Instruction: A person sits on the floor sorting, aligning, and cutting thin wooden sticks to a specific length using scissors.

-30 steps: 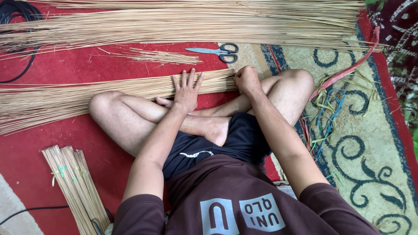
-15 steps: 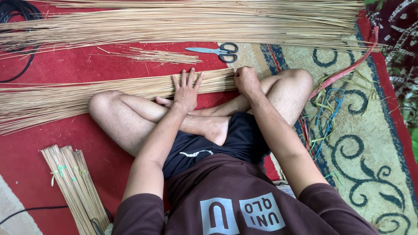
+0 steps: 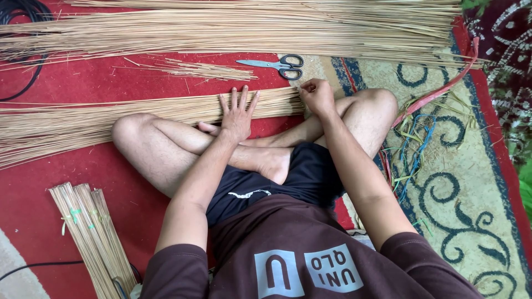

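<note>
I sit cross-legged on a red mat. My left hand point(image 3: 237, 113) lies flat, fingers spread, pressing on a long layer of thin tan sticks point(image 3: 111, 119) that runs across the mat in front of my shins. My right hand point(image 3: 317, 95) is curled at the right end of that same layer, fingers pinched on the stick ends. Grey-and-black scissors point(image 3: 277, 65) lie just beyond both hands.
A much larger heap of sticks point(image 3: 249, 27) spans the far side. A small loose bunch point(image 3: 199, 70) lies between the two layers. Tied stick bundles point(image 3: 91, 238) rest at lower left. Coloured plastic strips point(image 3: 415, 138) and a patterned carpet point(image 3: 471, 182) are on the right.
</note>
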